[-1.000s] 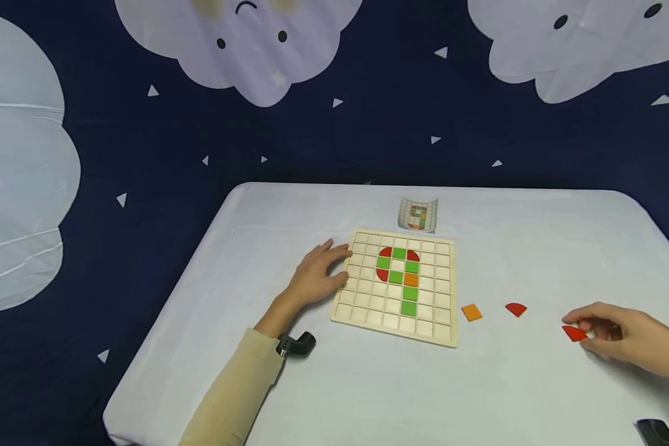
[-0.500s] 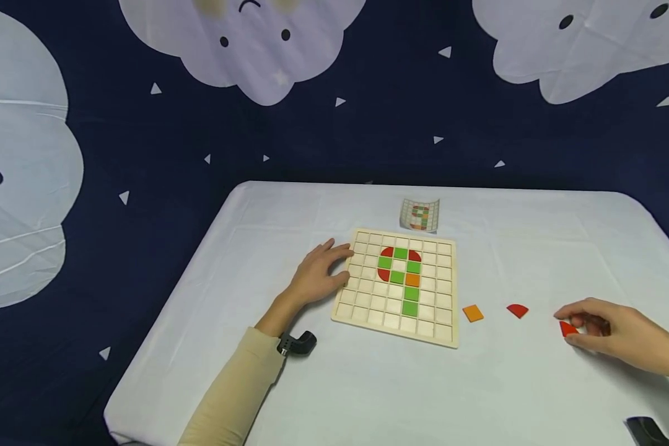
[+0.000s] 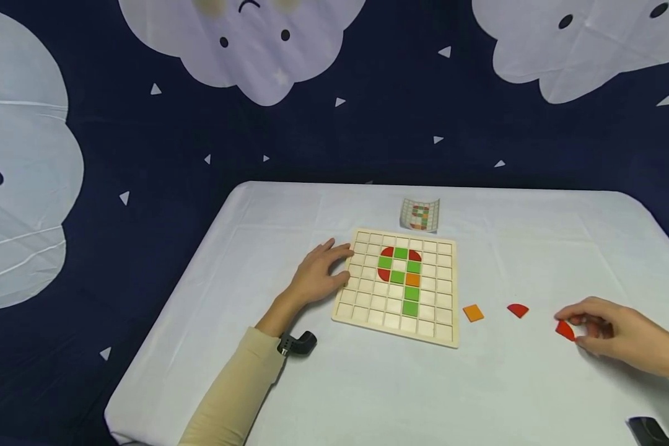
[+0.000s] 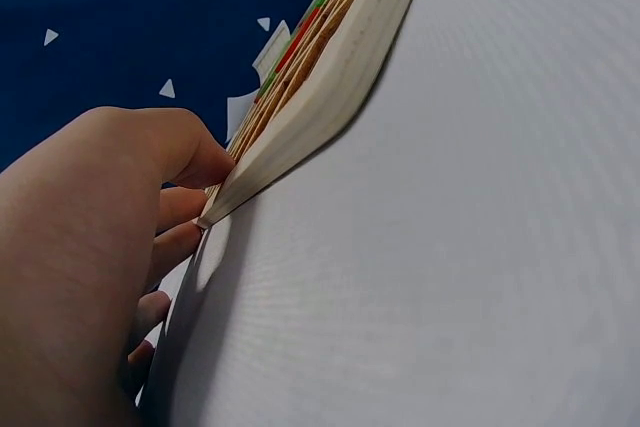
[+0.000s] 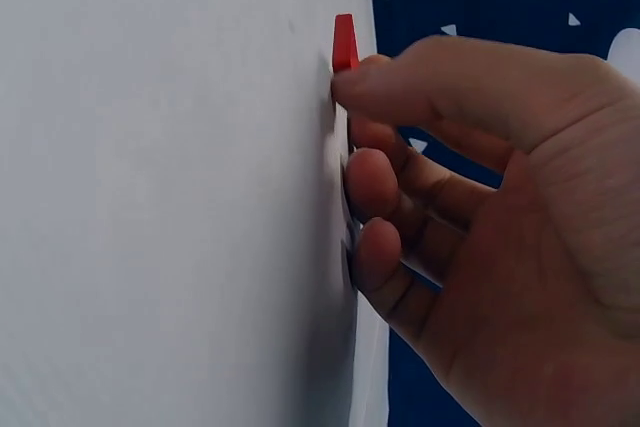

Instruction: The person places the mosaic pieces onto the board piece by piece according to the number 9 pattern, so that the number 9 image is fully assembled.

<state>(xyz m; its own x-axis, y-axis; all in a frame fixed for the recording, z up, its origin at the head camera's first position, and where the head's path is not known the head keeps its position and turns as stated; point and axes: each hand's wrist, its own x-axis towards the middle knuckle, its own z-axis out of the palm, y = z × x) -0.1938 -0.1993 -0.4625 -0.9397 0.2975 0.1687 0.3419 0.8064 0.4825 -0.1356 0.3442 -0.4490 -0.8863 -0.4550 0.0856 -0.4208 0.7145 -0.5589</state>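
Observation:
A wooden grid board (image 3: 376,301) lies on the white table, with red, green and orange tiles in its cells forming a figure like a 9. My left hand (image 3: 314,272) touches the board's left edge with its thumb and fingertips; the left wrist view shows the thumb against the rim. To the right, my right hand (image 3: 619,331) pinches a red quarter-circle tile (image 3: 565,330) between thumb and index finger, low by the tabletop. In the right wrist view that tile (image 5: 345,39) sticks out past the thumb tip, and the other fingers are curled.
Between board and right hand lie a loose orange square tile (image 3: 472,313) and another red quarter-circle tile (image 3: 517,310). A pattern card (image 3: 420,215) with a curled edge stands behind the board. A dark blue cloth with clouds hangs behind the table (image 3: 312,396).
My right hand has moved slightly left with the red quarter-circle tile, which has turned between the fingers. The left hand stays at the board's edge.

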